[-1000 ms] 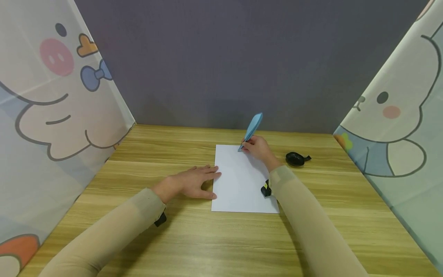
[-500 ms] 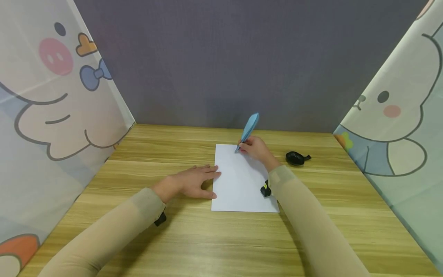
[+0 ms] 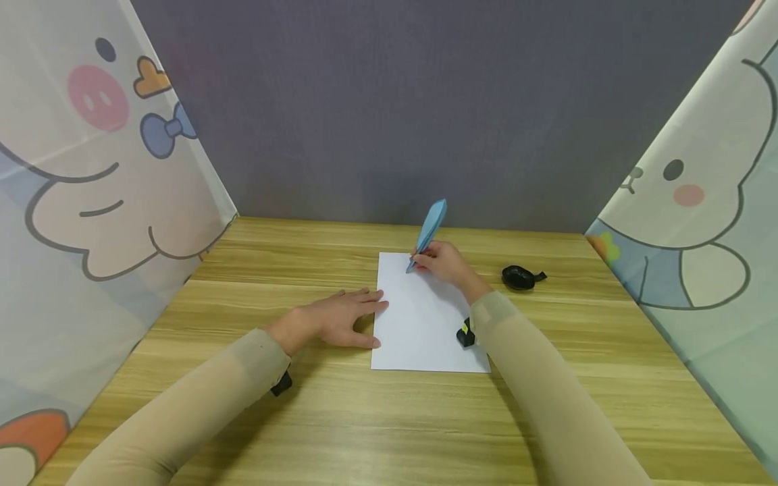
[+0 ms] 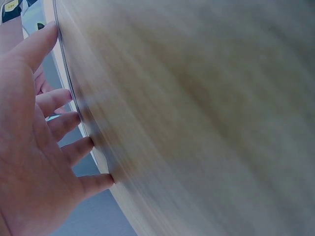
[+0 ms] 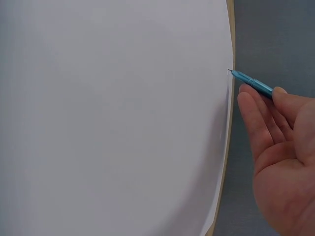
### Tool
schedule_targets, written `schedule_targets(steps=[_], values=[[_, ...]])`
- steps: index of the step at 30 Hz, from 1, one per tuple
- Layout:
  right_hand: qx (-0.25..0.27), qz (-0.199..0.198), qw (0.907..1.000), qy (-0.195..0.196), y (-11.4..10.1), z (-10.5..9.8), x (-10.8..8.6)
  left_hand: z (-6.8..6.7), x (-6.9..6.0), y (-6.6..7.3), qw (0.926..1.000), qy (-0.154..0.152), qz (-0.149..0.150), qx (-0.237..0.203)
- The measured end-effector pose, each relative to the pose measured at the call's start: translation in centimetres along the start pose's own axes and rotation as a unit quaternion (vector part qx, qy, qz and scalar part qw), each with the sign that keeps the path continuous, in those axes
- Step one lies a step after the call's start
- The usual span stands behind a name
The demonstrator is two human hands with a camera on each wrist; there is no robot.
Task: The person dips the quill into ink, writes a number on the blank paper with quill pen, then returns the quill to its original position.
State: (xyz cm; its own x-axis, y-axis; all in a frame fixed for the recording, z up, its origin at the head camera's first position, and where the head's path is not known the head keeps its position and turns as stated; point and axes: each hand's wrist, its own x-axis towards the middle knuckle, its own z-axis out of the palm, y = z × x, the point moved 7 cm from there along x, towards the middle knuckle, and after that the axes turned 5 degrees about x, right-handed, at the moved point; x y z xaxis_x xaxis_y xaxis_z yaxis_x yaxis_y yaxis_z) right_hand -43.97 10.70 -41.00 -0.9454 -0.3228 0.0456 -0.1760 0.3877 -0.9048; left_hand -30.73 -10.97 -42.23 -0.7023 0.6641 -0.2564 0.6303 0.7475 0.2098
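A sheet of white paper (image 3: 413, 324) lies on the wooden table. My right hand (image 3: 448, 263) pinches a blue pen (image 3: 432, 223) with a broad, feather-like top, near the paper's upper edge. From the right wrist, the pen (image 5: 252, 82) shows a slim metallic barrel, its tip touching or just over the paper (image 5: 118, 108); a fine dark line runs by the tip, either ink or shadow. With spread fingers, my left hand (image 3: 340, 320) rests at the sheet's left edge. The left wrist view has this hand (image 4: 34, 152) with its fingertips down on the surface.
To the right of the paper sits a small black rounded object (image 3: 519, 278) with a short tab. A dark grey panel (image 3: 389, 115) stands behind the table (image 3: 340, 425). Cartoon-printed cloths (image 3: 121, 196) flank both sides.
My right hand has moved slightly left and toward me, carrying the pen, whose tip has shifted left and down across the upper part of the sheet. My left hand has stayed put.
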Motion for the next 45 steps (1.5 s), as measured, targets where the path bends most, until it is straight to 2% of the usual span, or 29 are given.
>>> schedule_targets(steps=[7,32,45], values=[[-0.013,-0.005,0.9999,-0.009,0.0,0.4,0.1,-0.1,0.1,0.1,1.0000,0.000,0.000,0.004],[0.030,0.000,0.9967,-0.076,-1.0,2.6,-1.4,0.0,0.1,-0.1,0.9999,-0.005,-0.006,0.006],[0.031,-0.021,0.9931,-0.111,-1.2,3.6,-2.0,0.1,-0.2,-0.1,1.0000,-0.002,-0.005,0.004]])
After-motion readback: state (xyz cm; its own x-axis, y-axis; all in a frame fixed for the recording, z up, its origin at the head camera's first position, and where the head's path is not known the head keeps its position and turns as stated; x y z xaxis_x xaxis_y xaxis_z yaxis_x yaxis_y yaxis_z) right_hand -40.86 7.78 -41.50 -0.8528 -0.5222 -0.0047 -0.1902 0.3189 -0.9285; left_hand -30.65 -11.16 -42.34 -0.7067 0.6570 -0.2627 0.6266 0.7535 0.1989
